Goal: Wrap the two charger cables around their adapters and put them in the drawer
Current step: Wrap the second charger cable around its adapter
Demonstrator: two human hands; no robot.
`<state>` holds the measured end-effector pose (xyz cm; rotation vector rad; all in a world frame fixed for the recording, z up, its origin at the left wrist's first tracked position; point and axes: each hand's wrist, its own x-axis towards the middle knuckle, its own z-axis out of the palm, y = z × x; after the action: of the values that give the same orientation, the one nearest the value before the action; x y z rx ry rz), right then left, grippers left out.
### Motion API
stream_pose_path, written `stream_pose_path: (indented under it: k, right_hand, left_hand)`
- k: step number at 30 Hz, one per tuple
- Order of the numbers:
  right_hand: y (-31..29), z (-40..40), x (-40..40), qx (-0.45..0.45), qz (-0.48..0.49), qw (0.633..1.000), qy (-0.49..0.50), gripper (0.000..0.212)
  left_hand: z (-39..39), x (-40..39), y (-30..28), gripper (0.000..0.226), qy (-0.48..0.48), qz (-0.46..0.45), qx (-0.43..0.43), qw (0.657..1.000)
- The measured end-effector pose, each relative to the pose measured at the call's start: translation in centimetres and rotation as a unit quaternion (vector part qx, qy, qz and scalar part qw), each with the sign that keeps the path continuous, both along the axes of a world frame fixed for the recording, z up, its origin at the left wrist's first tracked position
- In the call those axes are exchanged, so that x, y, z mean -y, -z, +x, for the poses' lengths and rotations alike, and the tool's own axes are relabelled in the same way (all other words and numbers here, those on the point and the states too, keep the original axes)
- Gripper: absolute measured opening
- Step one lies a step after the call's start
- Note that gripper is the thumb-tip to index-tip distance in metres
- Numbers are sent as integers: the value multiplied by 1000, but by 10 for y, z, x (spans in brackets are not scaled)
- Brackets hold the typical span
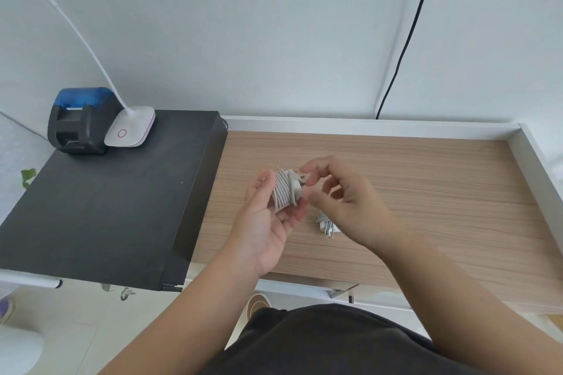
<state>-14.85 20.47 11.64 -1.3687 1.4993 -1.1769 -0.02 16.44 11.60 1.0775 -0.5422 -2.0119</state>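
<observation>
My left hand (268, 222) holds a white charger adapter (286, 190) with its white cable wound round it in several loops, raised above the wooden desk. My right hand (344, 201) is close beside it, fingertips pinching the cable end at the adapter's top right. A second white adapter with its cable wrapped (326, 224) lies on the desk just under my right hand, partly hidden by it. No drawer shows in this view.
The wooden desk (426, 179) has a white raised rim at the back and right. A black box top (100, 210) at the left carries a blue and black small printer (80, 120) and a white lamp base (131, 128). A black cord (408, 39) hangs down the wall.
</observation>
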Motion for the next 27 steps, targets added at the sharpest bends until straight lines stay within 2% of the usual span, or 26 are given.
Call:
stream_pose_path:
  k: [4, 11, 16, 21, 24, 27]
  right_hand:
    - [14, 7, 1, -45, -43, 998, -15, 33]
    - [23, 4, 8, 13, -70, 997, -12, 37]
    - [27, 5, 8, 24, -80, 997, 1, 45]
    - [35, -2, 5, 90, -40, 995, 17, 59]
    - [45, -8, 3, 145, 8, 989, 17, 51]
    - [63, -8, 9, 144, 76, 986, 20, 38]
  left_hand:
    - [2, 0, 3, 49, 10, 14, 9, 1000]
    - [8, 1, 9, 50, 95, -47, 55, 993]
    - [10, 0, 13, 49, 73, -81, 63, 992]
    - [8, 7, 24, 50, 31, -24, 1, 999]
    - [9, 13, 41, 38, 17, 10, 6, 1000]
    - [9, 19, 62, 34, 15, 30, 29, 999]
